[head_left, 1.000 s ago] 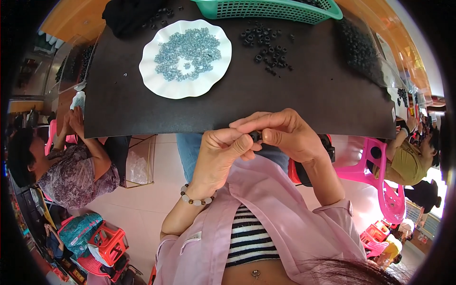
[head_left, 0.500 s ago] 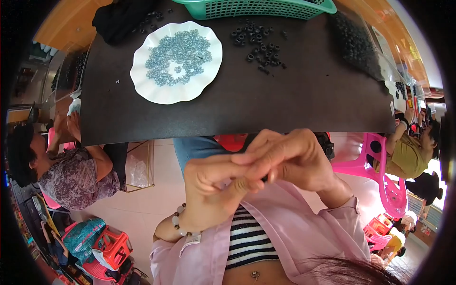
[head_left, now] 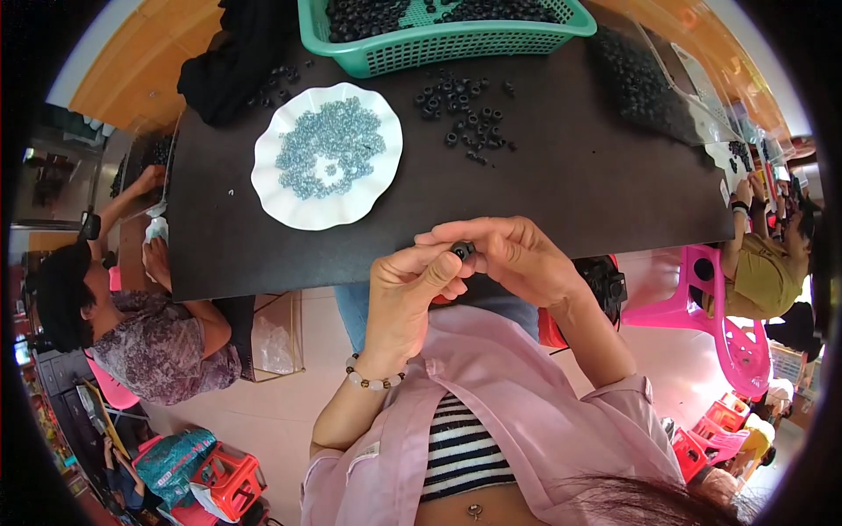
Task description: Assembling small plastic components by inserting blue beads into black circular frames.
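Observation:
My left hand (head_left: 410,279) pinches a small black barrel-shaped piece (head_left: 462,251) with a round opening between thumb and fingertips. My right hand (head_left: 524,256) meets it from the other side, its fingers reaching across behind and its thumb close against the same piece. Both hands are in front of the table's near edge, above my lap. Beyond them stands a white wavy-rimmed plate (head_left: 274,197) with many tiny bluish-grey translucent or shiny pieces (head_left: 331,145). Loose black pieces (head_left: 474,127) like the held one lie scattered on the dark table (head_left: 570,188).
A green basket (head_left: 456,51) of black pieces stands at the far edge. Black cloth (head_left: 215,83) lies far left, and a clear bag of black pieces (head_left: 645,88) far right. People sit at left (head_left: 162,337) and right (head_left: 772,272). A pink stool (head_left: 688,307) stands at right.
My hands have moved up and away from me, closer to the table edge, and loosened so the black piece shows. The view has shifted, bringing more of the basket into sight.

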A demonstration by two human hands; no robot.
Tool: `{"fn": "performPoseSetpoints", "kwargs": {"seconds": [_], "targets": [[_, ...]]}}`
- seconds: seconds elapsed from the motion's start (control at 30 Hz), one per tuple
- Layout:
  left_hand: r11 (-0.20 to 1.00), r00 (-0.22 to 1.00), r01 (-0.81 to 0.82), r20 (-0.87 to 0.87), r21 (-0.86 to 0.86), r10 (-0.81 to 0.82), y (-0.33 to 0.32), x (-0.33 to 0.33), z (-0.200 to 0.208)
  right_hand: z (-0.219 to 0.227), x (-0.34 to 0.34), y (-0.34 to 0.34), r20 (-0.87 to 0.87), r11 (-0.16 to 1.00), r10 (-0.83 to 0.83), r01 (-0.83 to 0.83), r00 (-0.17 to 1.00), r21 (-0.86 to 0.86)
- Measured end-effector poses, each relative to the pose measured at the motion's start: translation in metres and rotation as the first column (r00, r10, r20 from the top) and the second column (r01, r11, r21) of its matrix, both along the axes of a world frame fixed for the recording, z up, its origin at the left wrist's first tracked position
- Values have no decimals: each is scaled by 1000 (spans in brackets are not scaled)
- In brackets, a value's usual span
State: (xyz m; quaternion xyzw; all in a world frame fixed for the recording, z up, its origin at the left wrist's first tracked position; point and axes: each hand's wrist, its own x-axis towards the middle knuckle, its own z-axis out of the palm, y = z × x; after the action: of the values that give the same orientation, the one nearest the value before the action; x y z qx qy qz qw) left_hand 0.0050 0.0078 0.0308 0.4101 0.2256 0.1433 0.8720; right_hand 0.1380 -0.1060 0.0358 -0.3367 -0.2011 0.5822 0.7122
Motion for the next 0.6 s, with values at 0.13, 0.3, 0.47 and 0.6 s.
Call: {"fn": "performPoseSetpoints", "kwargs": {"seconds": [0.13,0.3,0.47,0.6], "targets": [[1000,1000,17,2,22,-17,-4,3,-4,10,1,-6,267,999,-2,14,964,-43],[987,996,84,18,-137,-83,-3,9,-7,8,-3,-4,433,983,-97,154,896,-98],[966,991,125,66,-225,-112,4,16,-12,23,19,-11,808,939,-88,320,583,-129],[938,982,183,96,-294,-161,16,20,-15,70,65,-25,985,819,-168,562,44,115]]}}
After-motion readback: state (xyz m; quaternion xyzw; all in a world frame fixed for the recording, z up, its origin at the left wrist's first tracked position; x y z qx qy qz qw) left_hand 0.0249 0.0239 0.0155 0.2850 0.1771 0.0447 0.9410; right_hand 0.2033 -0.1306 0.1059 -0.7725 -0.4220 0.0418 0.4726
